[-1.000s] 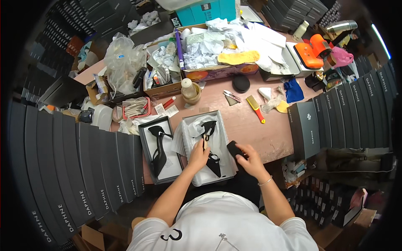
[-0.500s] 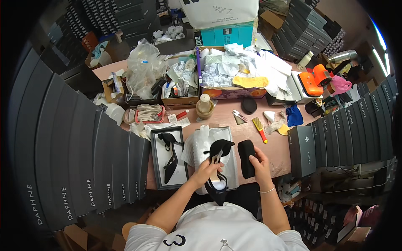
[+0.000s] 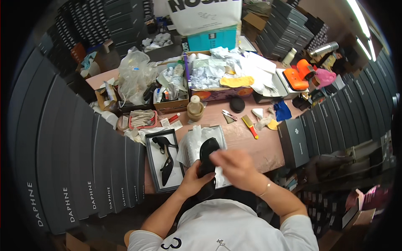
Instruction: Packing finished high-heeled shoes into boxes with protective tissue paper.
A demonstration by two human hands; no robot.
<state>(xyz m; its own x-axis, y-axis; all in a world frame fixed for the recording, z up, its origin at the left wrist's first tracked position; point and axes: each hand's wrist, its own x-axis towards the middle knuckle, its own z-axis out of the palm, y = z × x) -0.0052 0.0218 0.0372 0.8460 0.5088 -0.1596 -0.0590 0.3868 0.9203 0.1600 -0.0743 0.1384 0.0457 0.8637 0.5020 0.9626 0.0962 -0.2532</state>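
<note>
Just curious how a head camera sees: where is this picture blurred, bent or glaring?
In the head view, the right hand is blurred; the dark boxes at left look bent; the tube lights at upper right glare white.

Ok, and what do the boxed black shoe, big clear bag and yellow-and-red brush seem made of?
Shoe: perhaps suede or fabric, since it looks mostly matte; leather isn't ruled out.
Bag: thin, shiny plastic film, judging by its see-through crinkles.
Brush: probably plastic, from its bright, even yellow and red.
</note>
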